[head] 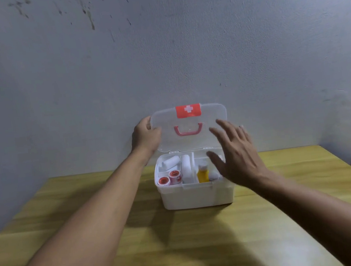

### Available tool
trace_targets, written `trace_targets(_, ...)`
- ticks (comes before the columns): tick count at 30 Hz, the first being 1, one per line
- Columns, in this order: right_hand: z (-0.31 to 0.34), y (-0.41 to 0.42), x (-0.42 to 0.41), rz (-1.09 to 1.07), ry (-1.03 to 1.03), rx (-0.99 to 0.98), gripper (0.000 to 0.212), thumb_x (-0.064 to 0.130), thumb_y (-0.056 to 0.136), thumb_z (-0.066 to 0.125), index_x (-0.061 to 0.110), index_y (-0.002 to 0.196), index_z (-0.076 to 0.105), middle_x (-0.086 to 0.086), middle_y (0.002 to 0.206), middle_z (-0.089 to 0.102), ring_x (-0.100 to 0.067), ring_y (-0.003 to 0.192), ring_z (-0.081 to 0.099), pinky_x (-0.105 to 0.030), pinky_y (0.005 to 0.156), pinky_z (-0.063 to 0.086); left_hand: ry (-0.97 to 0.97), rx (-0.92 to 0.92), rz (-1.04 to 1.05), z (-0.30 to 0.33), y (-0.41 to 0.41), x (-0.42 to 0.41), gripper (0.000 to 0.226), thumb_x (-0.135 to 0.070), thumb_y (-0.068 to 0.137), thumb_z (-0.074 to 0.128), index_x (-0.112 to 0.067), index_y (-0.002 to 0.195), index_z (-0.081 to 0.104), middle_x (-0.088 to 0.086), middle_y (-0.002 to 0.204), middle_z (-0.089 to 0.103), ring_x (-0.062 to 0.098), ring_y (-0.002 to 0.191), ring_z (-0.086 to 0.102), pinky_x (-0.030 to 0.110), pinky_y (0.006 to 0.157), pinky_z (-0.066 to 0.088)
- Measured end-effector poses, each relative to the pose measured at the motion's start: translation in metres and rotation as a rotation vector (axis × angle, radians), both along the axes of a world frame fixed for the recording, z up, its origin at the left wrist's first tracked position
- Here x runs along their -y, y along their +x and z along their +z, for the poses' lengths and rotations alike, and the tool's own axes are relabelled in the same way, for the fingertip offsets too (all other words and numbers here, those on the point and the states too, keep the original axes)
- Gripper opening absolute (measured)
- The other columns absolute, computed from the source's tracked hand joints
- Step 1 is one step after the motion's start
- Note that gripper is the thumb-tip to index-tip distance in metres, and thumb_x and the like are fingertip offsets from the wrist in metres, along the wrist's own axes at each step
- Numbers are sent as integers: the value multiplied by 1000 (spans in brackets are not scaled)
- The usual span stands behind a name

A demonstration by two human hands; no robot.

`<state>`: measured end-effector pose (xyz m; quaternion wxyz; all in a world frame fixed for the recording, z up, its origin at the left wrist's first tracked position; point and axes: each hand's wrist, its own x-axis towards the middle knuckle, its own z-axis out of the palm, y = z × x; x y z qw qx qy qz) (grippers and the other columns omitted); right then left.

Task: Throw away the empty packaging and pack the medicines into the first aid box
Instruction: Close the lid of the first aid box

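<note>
The wooden table (95, 242) held the first aid box (196, 194), already packed: 2 tape rolls (169, 179), bandage rolls (185, 169), a yellow bottle (202, 173). The left hand (146, 136) gripped the raised lid (191, 128); the right hand (237, 156) hovered spread, holding nothing. Judging by this, only closing remained.

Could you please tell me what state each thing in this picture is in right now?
First aid box: open, upright on the table.
Lid: raised, held at its left edge.
Left hand: grips the lid.
Right hand: open, fingers spread, above the box.
Bandage rolls: lying in the tray.
Tape rolls: in the front left compartment.
Yellow bottle: capped, in the tray.
</note>
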<state>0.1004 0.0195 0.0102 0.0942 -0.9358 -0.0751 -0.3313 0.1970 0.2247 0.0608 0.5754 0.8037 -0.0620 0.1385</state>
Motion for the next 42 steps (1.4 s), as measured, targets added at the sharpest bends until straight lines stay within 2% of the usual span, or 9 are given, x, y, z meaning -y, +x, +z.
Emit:
trace_targets(3, 22, 14, -2, -22, -40, 131, 59, 26, 81, 68, 8, 132, 44, -23, 143, 42, -41, 130, 42, -57, 109, 30, 127, 87, 38, -6, -10, -10, 36, -21, 93, 53, -13, 129, 58, 7, 121, 66, 22, 112, 62, 23, 91, 43)
trace_targets(8, 31, 20, -8, 6, -96, 107, 56, 21, 79, 72, 7, 129, 49, -21, 135, 52, -39, 120, 52, -57, 106, 35, 244, 109, 31, -13, -25, -21, 39, -25, 96, 52, -8, 131, 55, 12, 130, 62, 27, 119, 58, 26, 94, 41)
trace_targets(14, 28, 4, -13, 90, -149, 116, 38, 38, 92, 47, 12, 116, 59, -12, 120, 64, -31, 107, 60, -46, 96, 44, 295, 91, -25, -22, -42, -30, 38, -24, 93, 55, -13, 130, 56, 6, 130, 62, 23, 112, 62, 29, 93, 46)
trace_targets(19, 14, -23, -14, 174, -209, 102, 25, 34, 94, 51, 16, 105, 65, -10, 117, 67, -27, 106, 63, -44, 94, 46, 366, 56, -99, -29, -66, -36, 62, -20, 78, 59, -14, 138, 48, 7, 135, 56, 22, 121, 54, 29, 99, 42)
trace_targets(22, 0, -36, -12, 210, -220, 13, 30, 38, 94, 47, 19, 103, 68, -9, 120, 67, -26, 111, 61, -44, 97, 45, 437, 50, -151, -35, -78, -37, 75, -25, 62, 49, -12, 136, 51, 6, 140, 51, 21, 130, 47, 28, 106, 36)
trace_targets(25, -11, -47, -10, 211, -203, -57, 41, 49, 93, 43, 19, 106, 67, -7, 122, 66, -24, 112, 59, -40, 97, 45, 514, 74, -208, -43, -84, -34, 73, -30, 63, 51, -10, 134, 54, 6, 144, 50, 18, 135, 43, 25, 109, 31)
trace_targets(31, -12, -41, -4, 71, -65, -202, 60, 54, 91, 46, 19, 140, 43, -9, 150, 41, -27, 138, 37, -40, 110, 32, 679, 129, -229, -53, -86, -23, 77, -50, 75, 71, -19, 141, 45, -3, 153, 38, 11, 146, 26, 35, 119, 24)
trace_targets(34, -15, -37, -3, 37, -83, -322, 75, 57, 87, 53, 23, 148, 26, -7, 158, 26, -26, 146, 22, -43, 116, 27, 774, 163, -195, -60, -86, -21, 93, -53, 66, 79, -22, 144, 39, -6, 155, 33, 10, 147, 21, 34, 119, 26)
trace_targets(42, -23, -39, -6, 31, -56, -293, 81, 56, 83, 60, 23, 148, 26, -7, 158, 26, -26, 147, 19, -39, 113, 30, 777, 249, -110, -72, -88, -16, 93, -50, 64, 80, -24, 144, 41, -4, 154, 36, 12, 147, 23, 34, 115, 34)
